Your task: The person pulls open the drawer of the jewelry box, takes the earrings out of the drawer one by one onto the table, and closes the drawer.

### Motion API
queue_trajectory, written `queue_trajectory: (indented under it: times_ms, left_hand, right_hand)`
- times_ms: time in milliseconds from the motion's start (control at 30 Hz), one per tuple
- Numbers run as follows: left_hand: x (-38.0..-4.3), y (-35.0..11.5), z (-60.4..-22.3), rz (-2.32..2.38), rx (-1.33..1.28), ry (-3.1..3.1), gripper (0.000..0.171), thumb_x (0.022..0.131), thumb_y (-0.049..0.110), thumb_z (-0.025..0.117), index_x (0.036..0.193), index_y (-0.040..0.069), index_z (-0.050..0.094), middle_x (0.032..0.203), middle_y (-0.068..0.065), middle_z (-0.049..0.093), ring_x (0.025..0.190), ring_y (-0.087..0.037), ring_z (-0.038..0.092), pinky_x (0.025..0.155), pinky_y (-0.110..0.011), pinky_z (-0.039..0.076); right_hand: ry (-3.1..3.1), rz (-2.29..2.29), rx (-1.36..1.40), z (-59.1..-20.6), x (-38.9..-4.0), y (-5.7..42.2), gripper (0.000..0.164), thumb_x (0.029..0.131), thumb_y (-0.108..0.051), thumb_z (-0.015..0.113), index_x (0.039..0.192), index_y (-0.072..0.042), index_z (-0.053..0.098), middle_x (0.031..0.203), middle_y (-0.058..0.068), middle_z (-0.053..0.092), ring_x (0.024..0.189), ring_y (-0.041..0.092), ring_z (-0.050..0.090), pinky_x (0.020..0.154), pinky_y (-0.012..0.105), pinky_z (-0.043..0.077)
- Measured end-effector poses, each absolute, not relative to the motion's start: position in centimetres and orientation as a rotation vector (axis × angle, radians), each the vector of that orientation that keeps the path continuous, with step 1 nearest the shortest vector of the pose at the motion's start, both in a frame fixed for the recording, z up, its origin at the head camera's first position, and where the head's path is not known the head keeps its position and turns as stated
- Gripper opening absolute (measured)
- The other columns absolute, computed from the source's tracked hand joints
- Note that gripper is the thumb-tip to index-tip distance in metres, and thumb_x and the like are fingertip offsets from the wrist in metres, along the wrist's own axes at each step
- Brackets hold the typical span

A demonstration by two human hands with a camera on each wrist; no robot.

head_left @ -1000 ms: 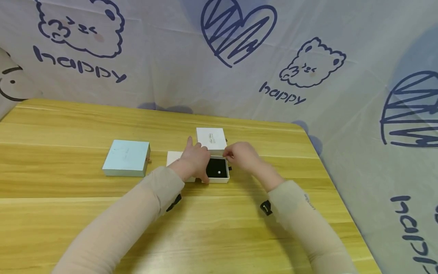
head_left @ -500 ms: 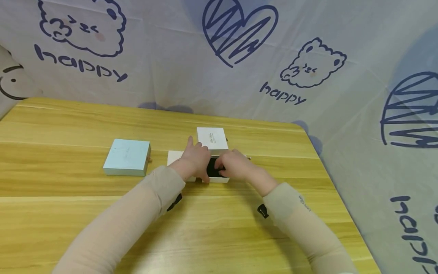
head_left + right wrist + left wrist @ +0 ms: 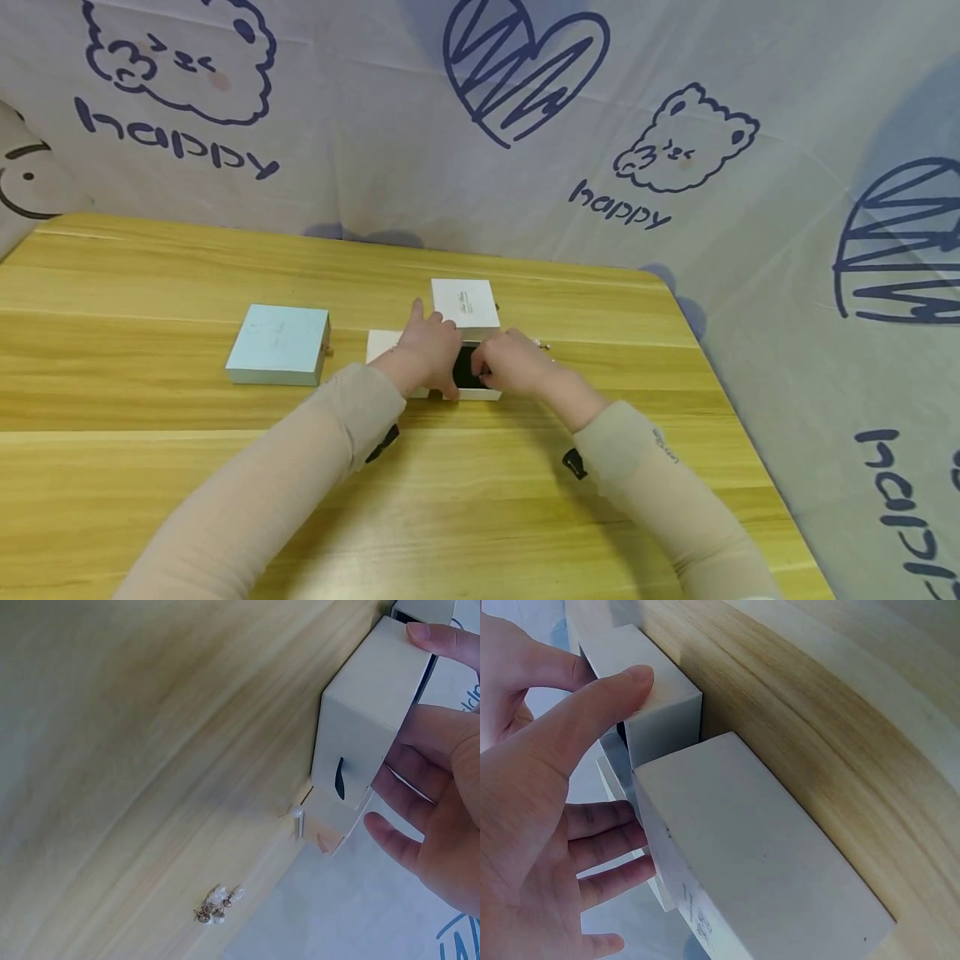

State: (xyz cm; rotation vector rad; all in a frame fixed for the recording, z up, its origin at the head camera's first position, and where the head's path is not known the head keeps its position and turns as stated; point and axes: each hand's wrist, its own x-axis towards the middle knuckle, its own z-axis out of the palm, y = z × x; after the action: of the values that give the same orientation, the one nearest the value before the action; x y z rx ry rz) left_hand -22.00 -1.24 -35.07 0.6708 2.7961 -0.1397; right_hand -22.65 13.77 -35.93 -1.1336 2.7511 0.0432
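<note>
1. Gripping white tray point(image 3: 477, 395), centre of head view: left hand point(image 3: 429, 346), thumb against near wall, fingers behind.
2. Right hand point(image 3: 513, 360), fingers curled over black lining point(image 3: 466, 367); cannot tell what, if anything, it pinches.
3. Jewellery cluster point(image 3: 216, 904), lower middle of right wrist view, loose on surface point(image 3: 150, 787); a stray hand might scatter it.
4. Risk: left hand slackens, white tray could skid.

A left arm point(image 3: 247, 517) and a right arm point(image 3: 675, 500) in long beige fabric sleeves point(image 3: 660, 467) reach forward, converging. The bare left hand point(image 3: 427, 346) stretches its thumb point(image 3: 615, 694) opposite its slightly parted fingers point(image 3: 615, 851); the bare right hand point(image 3: 513, 362), just beside it, curls downward, fingertips partly hidden.
</note>
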Motion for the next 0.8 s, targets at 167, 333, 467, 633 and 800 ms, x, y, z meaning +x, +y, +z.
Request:
queue_trajectory:
  times_ms: [167,333,467,633,800]
  left_hand:
    - [-21.90,-1.24,-35.11,-0.138,0.677,2.796,0.071,0.068,0.056,0.073,0.119,0.008,0.057,0.121,-0.007,0.058,0.122,-0.028,0.046,0.114,-0.060,0.011]
    - [-21.82,-1.23,-35.22,-0.127,0.677,2.796,0.071,0.068,0.055,0.074,0.119,0.008,0.057,0.120,-0.007,0.058,0.121,-0.028,0.046,0.114,-0.060,0.011]
    - [-21.77,-1.24,-35.28,-0.126,0.677,2.794,0.071,0.068,0.055,0.074,0.119,0.008,0.057,0.120,-0.008,0.058,0.121,-0.028,0.047,0.113,-0.060,0.011]
    - [-21.81,-1.24,-35.26,-0.138,0.677,2.802,0.071,0.068,0.055,0.073,0.119,0.008,0.057,0.120,-0.007,0.058,0.120,-0.028,0.047,0.113,-0.060,0.012]
    - [-21.88,-1.22,-35.17,-0.136,0.673,2.807,0.071,0.068,0.056,0.074,0.118,0.008,0.058,0.120,-0.007,0.059,0.120,-0.027,0.047,0.113,-0.059,0.012]
  right_hand:
    - [2.755,0.022,-1.142,-36.03,-22.58,13.70,0.011,0.080,-0.005,0.062,0.073,-0.012,0.067,0.073,-0.001,0.067,0.066,0.012,0.057,0.071,0.030,0.049]
    - [2.752,-0.019,-1.135,-36.18,-22.57,13.76,0.013,0.078,-0.003,0.061,0.071,-0.012,0.065,0.070,-0.001,0.065,0.061,0.011,0.051,0.064,0.025,0.047]
    - [2.752,-0.028,-1.137,-36.26,-22.59,13.88,0.012,0.078,-0.003,0.061,0.071,-0.012,0.065,0.070,-0.002,0.065,0.061,0.010,0.051,0.064,0.025,0.046]
    - [2.768,-0.097,-1.111,-36.05,-22.62,14.04,0.012,0.079,-0.003,0.060,0.074,-0.011,0.066,0.072,0.000,0.065,0.061,0.010,0.051,0.062,0.024,0.046]
    - [2.803,-0.127,-1.082,-35.71,-22.78,14.33,0.009,0.079,-0.005,0.061,0.075,-0.011,0.066,0.074,0.000,0.065,0.063,0.010,0.052,0.063,0.024,0.046]
